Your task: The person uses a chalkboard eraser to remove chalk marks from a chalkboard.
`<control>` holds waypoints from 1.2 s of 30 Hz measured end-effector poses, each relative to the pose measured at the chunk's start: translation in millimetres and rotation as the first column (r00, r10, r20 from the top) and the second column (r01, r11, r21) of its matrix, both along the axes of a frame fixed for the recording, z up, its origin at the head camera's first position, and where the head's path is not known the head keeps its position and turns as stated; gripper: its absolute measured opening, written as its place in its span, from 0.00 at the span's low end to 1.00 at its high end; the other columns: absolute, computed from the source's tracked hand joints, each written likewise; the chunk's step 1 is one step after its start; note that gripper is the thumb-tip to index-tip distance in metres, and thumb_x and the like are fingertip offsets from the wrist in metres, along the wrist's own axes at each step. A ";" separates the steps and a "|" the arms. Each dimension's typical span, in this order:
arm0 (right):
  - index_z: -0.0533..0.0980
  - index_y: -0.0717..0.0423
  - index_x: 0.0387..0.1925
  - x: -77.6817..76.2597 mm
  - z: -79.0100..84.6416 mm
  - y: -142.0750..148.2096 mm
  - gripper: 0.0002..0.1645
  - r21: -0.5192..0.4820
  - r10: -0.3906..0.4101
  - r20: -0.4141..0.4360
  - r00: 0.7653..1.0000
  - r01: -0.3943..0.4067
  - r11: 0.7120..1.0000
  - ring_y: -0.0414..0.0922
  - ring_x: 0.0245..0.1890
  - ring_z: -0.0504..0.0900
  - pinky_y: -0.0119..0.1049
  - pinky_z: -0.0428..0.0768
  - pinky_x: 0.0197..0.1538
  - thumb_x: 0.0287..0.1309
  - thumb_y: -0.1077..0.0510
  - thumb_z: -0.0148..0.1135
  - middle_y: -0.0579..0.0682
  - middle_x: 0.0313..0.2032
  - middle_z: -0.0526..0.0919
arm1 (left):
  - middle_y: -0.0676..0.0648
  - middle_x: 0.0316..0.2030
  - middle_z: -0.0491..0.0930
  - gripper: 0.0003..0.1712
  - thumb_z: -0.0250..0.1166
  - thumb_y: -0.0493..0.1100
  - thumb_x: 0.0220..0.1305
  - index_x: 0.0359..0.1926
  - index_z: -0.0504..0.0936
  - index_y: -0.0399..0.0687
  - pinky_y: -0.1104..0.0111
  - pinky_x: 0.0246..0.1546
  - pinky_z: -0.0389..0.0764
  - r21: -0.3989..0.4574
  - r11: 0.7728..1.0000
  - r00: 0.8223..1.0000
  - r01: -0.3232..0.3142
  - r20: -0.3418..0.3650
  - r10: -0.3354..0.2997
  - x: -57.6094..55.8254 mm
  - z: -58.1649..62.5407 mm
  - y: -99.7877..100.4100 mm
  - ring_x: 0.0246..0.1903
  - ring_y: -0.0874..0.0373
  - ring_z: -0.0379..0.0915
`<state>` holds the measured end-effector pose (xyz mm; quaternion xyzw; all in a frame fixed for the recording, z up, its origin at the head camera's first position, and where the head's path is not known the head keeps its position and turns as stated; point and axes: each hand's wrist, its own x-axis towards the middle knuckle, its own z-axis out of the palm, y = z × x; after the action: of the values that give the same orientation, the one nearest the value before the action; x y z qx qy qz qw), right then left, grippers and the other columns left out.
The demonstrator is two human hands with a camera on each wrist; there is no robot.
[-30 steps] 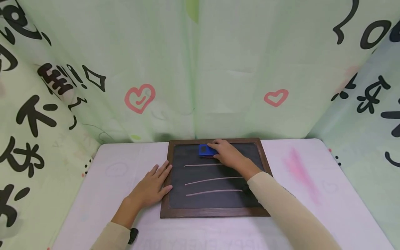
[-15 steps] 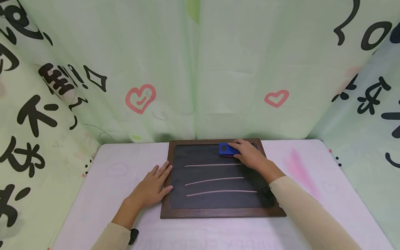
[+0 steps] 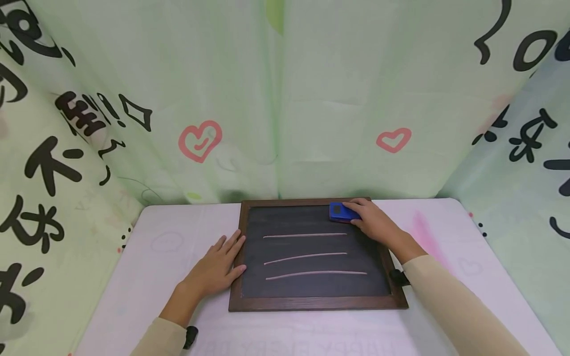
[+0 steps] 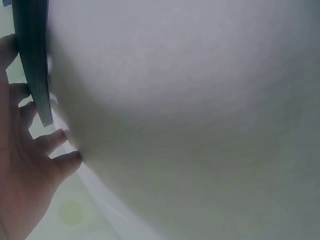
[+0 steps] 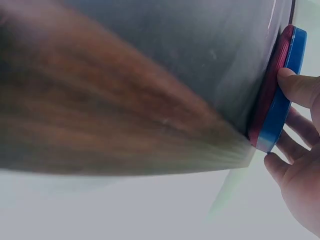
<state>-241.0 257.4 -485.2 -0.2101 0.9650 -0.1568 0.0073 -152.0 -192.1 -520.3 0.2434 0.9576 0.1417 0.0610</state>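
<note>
A blackboard (image 3: pixel 307 287) in a dark brown wooden frame lies flat before me, with three pale pink chalk lines (image 3: pixel 316 272) across it. Near its far right corner, my right hand (image 3: pixel 376 222) grips a blue chalkboard eraser (image 3: pixel 342 212). In the right wrist view the eraser (image 5: pixel 280 107) has its dark red felt side against the board, thumb on one side and fingers on the other. On the left, my left hand (image 3: pixel 218 267) rests with spread fingers against the frame's left edge. The left wrist view shows those fingers touching the dark frame (image 4: pixel 34 60).
Beneath the board is a table with a white-pink cover (image 3: pixel 178 237), with a pink smear (image 3: pixel 429 240) to the right. Pale green curtains (image 3: pixel 329 99) with black writing and red hearts hang behind and at both sides. Dark wrist straps show at both sleeves.
My right hand has slid the eraser rightward along the top of the board, above the top chalk line. The left hand has stayed in place at the frame.
</note>
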 end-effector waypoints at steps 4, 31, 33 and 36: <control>0.71 0.66 0.70 1.4 0.2 2.0 0.32 -0.002 0.006 -0.013 1.000 -0.006 1.000 0.67 0.66 0.73 0.63 0.71 0.68 0.66 0.65 0.67 0.67 0.65 0.74 | 0.44 0.83 0.47 0.43 0.53 0.61 0.78 0.82 0.53 0.47 0.35 0.72 0.61 0.001 1.000 1.000 -0.003 0.007 0.003 0.5 0.2 -0.4 0.78 0.32 0.49; 0.73 0.68 0.68 -0.3 -2.9 -3.8 0.31 -0.022 0.038 -0.041 0.998 -0.038 0.999 0.67 0.65 0.74 0.63 0.72 0.67 0.66 0.63 0.67 0.68 0.63 0.76 | 0.44 0.83 0.47 0.42 0.52 0.61 0.78 0.82 0.53 0.47 0.34 0.71 0.61 0.007 1.000 1.000 0.001 0.018 -0.001 -0.1 0.6 -0.8 0.78 0.32 0.49; 0.73 0.68 0.68 -1.3 -3.8 -7.8 0.31 -0.025 0.043 -0.037 0.998 -0.044 0.999 0.67 0.65 0.74 0.63 0.72 0.67 0.66 0.63 0.67 0.68 0.63 0.76 | 0.44 0.83 0.47 0.42 0.52 0.61 0.79 0.82 0.53 0.47 0.34 0.71 0.61 0.006 1.000 1.000 0.001 0.017 -0.001 -0.3 0.2 -0.6 0.78 0.32 0.49; 0.72 0.69 0.68 -2.1 -5.2 -14.8 0.31 -0.024 0.051 -0.027 0.998 -0.052 0.998 0.68 0.65 0.74 0.63 0.72 0.67 0.67 0.63 0.66 0.68 0.63 0.76 | 0.44 0.83 0.47 0.42 0.52 0.61 0.78 0.83 0.53 0.47 0.34 0.71 0.61 0.004 1.000 1.000 0.003 0.016 -0.003 -0.1 0.1 -0.2 0.78 0.32 0.49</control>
<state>-243.1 242.6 -490.4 -0.2370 0.9573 -0.1657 -0.0038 -152.1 -192.3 -520.2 0.2437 0.9565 0.1454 0.0683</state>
